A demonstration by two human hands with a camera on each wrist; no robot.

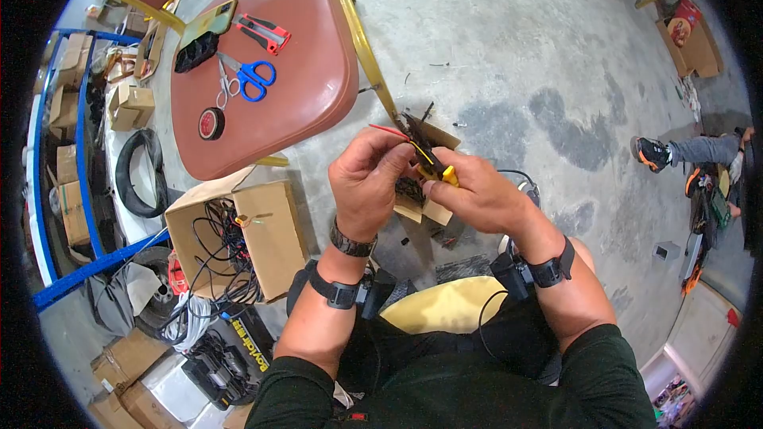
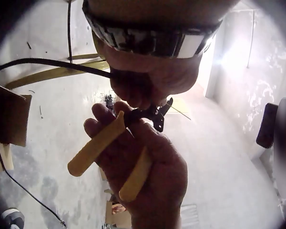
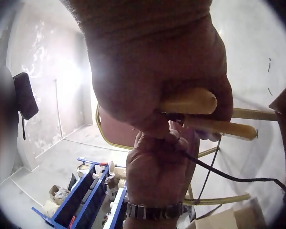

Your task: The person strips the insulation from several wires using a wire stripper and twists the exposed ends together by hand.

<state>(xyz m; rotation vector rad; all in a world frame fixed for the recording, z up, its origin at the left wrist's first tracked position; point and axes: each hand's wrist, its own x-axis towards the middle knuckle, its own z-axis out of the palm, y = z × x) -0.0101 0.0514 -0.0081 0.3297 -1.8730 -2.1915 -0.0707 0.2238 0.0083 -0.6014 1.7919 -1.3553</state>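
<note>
Yellow-handled pliers (image 1: 443, 174): in right hand (image 1: 486, 197), fingers curled round both handles, held above a cardboard box (image 1: 447, 141). Wires (image 1: 388, 130) (red, black): pinched in left hand (image 1: 367, 183), fingers closed, meeting the plier head.

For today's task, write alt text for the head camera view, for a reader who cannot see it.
Seen from above, a person's right hand grips yellow-handled pliers against thin wires pinched in the left hand, above a concrete floor. Beside them, a reddish-brown chair seat holds blue scissors, a red utility knife and a roll of black tape.
</note>
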